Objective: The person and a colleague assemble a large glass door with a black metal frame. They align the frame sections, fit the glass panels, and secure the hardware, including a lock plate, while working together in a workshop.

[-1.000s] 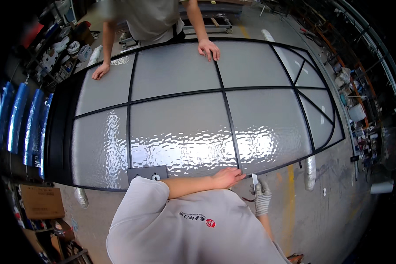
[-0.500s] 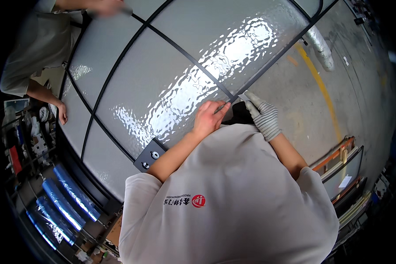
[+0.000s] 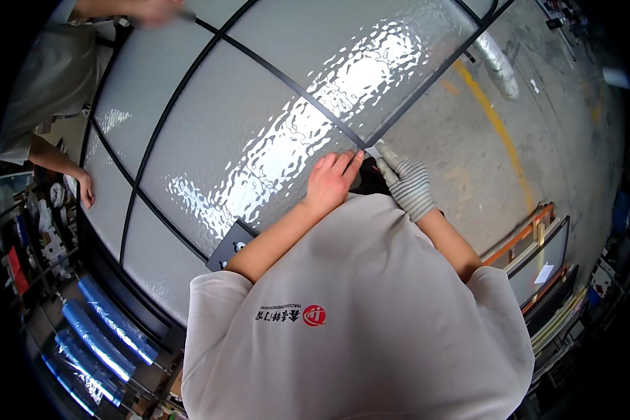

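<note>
In front of me lies a large grey panel (image 3: pixel 210 129) with a rippled, glossy surface and dark strips across it. My left hand (image 3: pixel 331 180) is bare and rests on the panel near its right edge. Its fingers are stretched out towards the spot where a dark strip (image 3: pixel 322 110) meets the edge bar (image 3: pixel 427 86). Just right of them, my right hand (image 3: pixel 409 185), in a striped grey glove, is closed on a thin, pale flat piece (image 3: pixel 375 149). That piece touches the edge bar's end; the glove hides the rest of it.
Across the panel, a co-worker's hand (image 3: pixel 85 189) touches the edge; their other hand (image 3: pixel 157 12) is blurred, with a dark item. A dark plate with round fittings (image 3: pixel 229 246) lies by my left forearm. Blue-wrapped rolls (image 3: pixel 98 339) stand lower left, framed panels (image 3: pixel 539 259) lower right.
The whole view has shifted slightly, moving the panel and floor leftward in it. My right hand has come a little closer to my left fingers, still gripping the pale piece.
</note>
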The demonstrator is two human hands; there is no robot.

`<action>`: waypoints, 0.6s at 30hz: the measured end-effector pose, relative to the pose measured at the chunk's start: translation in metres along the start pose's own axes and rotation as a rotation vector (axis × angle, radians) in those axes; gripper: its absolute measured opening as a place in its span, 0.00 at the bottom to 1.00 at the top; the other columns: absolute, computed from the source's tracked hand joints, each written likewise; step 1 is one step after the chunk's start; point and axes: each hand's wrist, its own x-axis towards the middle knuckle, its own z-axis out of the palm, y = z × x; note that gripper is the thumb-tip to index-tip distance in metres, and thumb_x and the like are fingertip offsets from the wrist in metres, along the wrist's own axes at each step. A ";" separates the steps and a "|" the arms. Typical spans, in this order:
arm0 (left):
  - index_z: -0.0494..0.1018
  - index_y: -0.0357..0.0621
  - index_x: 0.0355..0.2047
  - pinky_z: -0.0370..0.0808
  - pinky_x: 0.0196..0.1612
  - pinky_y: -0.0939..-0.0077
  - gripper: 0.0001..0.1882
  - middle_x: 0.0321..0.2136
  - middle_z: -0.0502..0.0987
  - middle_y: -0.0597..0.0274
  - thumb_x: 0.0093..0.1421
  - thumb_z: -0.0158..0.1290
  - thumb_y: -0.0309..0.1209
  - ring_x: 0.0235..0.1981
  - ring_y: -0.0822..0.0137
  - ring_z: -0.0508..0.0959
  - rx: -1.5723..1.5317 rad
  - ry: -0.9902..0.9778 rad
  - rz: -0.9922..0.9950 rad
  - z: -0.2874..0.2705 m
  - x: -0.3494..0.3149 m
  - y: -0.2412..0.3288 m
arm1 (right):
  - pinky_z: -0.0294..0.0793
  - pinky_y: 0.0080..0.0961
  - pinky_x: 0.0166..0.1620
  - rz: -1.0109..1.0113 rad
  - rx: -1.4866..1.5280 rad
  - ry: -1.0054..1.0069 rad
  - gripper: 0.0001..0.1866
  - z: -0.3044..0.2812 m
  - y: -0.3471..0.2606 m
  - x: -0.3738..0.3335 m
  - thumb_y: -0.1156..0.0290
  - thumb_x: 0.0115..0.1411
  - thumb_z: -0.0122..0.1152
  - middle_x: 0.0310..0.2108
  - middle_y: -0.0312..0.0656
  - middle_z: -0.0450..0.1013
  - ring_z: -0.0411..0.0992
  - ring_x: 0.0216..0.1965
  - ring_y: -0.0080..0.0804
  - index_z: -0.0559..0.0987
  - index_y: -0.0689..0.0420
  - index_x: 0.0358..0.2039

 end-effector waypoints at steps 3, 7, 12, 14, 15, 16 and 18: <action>0.71 0.43 0.51 0.71 0.39 0.70 0.28 0.41 0.72 0.63 0.45 0.52 0.19 0.35 0.62 0.71 0.020 0.019 0.011 0.002 0.000 0.000 | 0.74 0.34 0.37 0.002 0.000 0.042 0.16 0.004 0.008 0.001 0.66 0.60 0.55 0.30 0.48 0.76 0.75 0.33 0.45 0.75 0.51 0.49; 0.72 0.43 0.51 0.71 0.38 0.70 0.28 0.40 0.72 0.63 0.45 0.52 0.20 0.35 0.62 0.71 0.036 0.032 0.008 0.001 0.001 0.002 | 0.73 0.34 0.34 -0.191 -0.070 0.154 0.17 0.010 0.011 0.001 0.66 0.60 0.56 0.29 0.50 0.76 0.76 0.30 0.43 0.77 0.54 0.49; 0.72 0.43 0.51 0.71 0.38 0.70 0.28 0.40 0.72 0.63 0.46 0.51 0.20 0.35 0.62 0.71 0.027 0.042 0.001 0.001 0.001 0.003 | 0.75 0.34 0.39 -0.068 -0.058 0.053 0.16 0.005 0.006 0.001 0.65 0.61 0.54 0.36 0.49 0.76 0.75 0.37 0.46 0.75 0.50 0.49; 0.72 0.43 0.51 0.71 0.38 0.70 0.28 0.40 0.72 0.63 0.46 0.51 0.20 0.35 0.62 0.71 0.020 0.037 -0.006 -0.001 0.001 0.003 | 0.75 0.34 0.39 -0.076 -0.069 0.065 0.16 0.007 0.009 0.001 0.65 0.61 0.54 0.35 0.49 0.76 0.75 0.36 0.46 0.75 0.51 0.49; 0.72 0.43 0.51 0.71 0.38 0.70 0.28 0.40 0.72 0.63 0.46 0.51 0.20 0.35 0.62 0.71 0.020 0.038 -0.007 -0.001 0.001 0.004 | 0.75 0.34 0.39 -0.047 -0.094 0.057 0.16 0.006 0.010 0.001 0.65 0.61 0.54 0.34 0.48 0.76 0.75 0.36 0.46 0.75 0.51 0.49; 0.72 0.43 0.51 0.71 0.39 0.70 0.28 0.40 0.72 0.62 0.46 0.51 0.20 0.35 0.62 0.71 0.020 0.035 -0.007 -0.001 0.001 0.004 | 0.75 0.34 0.39 -0.015 -0.117 0.049 0.16 0.006 0.011 0.002 0.65 0.61 0.54 0.34 0.48 0.76 0.75 0.36 0.46 0.75 0.50 0.49; 0.72 0.44 0.51 0.71 0.39 0.70 0.27 0.41 0.72 0.63 0.47 0.51 0.22 0.36 0.62 0.71 0.033 0.025 -0.006 -0.001 0.001 0.004 | 0.75 0.32 0.40 -0.047 -0.067 0.039 0.17 0.004 0.004 0.001 0.65 0.60 0.56 0.35 0.50 0.77 0.76 0.36 0.45 0.76 0.53 0.49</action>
